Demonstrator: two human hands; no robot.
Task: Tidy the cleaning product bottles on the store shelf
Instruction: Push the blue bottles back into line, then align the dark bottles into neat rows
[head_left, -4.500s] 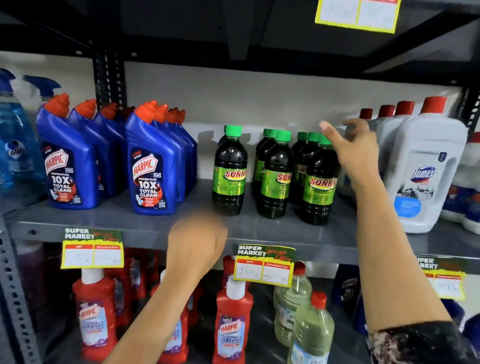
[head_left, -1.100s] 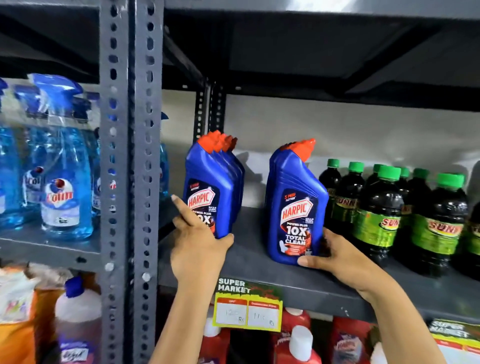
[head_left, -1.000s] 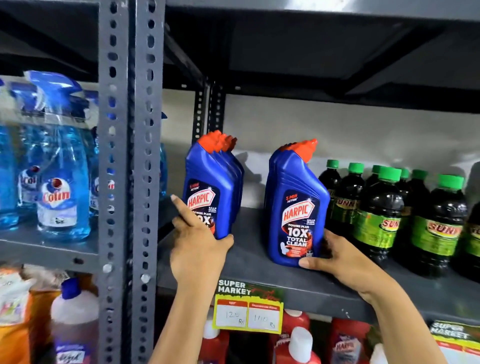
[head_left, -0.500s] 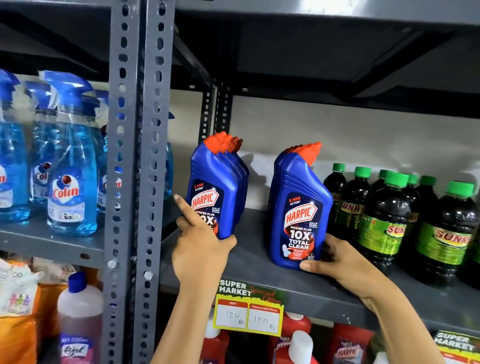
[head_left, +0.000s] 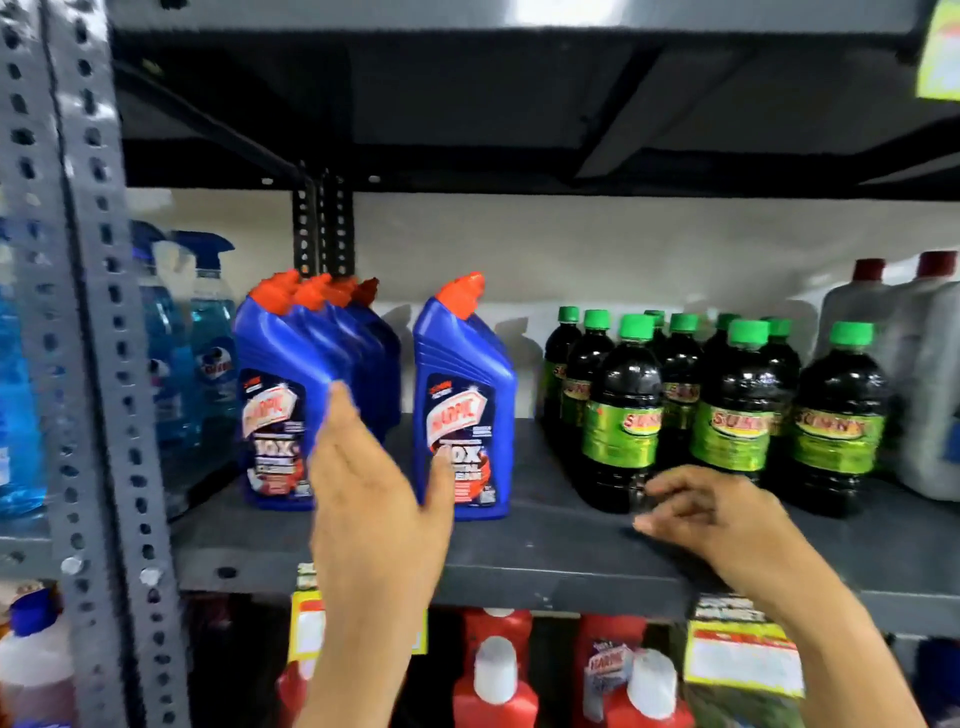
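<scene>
Grey steel shelving (head_left: 519, 545) with a perforated upright (head_left: 78, 364) at left — pale wall (head_left: 571, 249) behind, dark shelf (head_left: 467, 93) overhead catching light.

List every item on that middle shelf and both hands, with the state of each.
Left row of blue bottles: upright, lined front to back, caps on.
Single blue bottle: upright, capped, standing apart.
Dark green-capped bottles: upright, clustered, capped.
White jugs: upright, capped.
Spray bottles: upright.
Left hand: open, holding nothing.
Right hand: loosely curled, empty.

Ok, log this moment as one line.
left hand: open, between Harpic bottles | right hand: empty, before Sunny bottles
</scene>
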